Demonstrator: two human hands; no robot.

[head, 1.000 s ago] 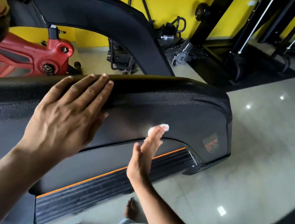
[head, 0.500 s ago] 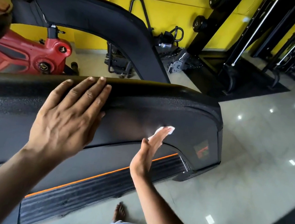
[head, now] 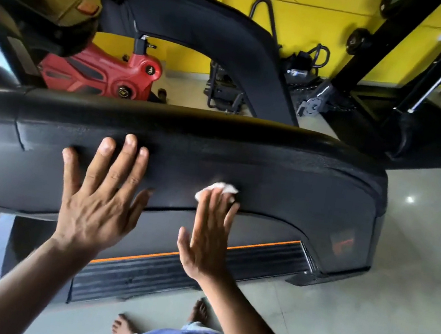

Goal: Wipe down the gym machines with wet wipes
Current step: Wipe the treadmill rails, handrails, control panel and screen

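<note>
Treadmill side shroud (head: 284, 177), black and textured, spans the view from the left edge to its rounded end at the right, where pale tiled floor (head: 395, 298) lies open beyond it. Below the shroud's lower edge runs the ribbed side rail (head: 241, 260) with an orange stripe along its top. A red exercise bike (head: 106, 75) stands behind the machine against the yellow wall (head: 312, 13). On the shroud's face, the left hand (head: 96, 201) lies flat with fingers straight and spread, fingertips just under the padded top rim. Just beside it, the right hand (head: 208, 232) presses a white wet wipe (head: 218, 188) against the panel under straight fingers, close above the shroud's lower edge, with bare panel stretching on to the right.
</note>
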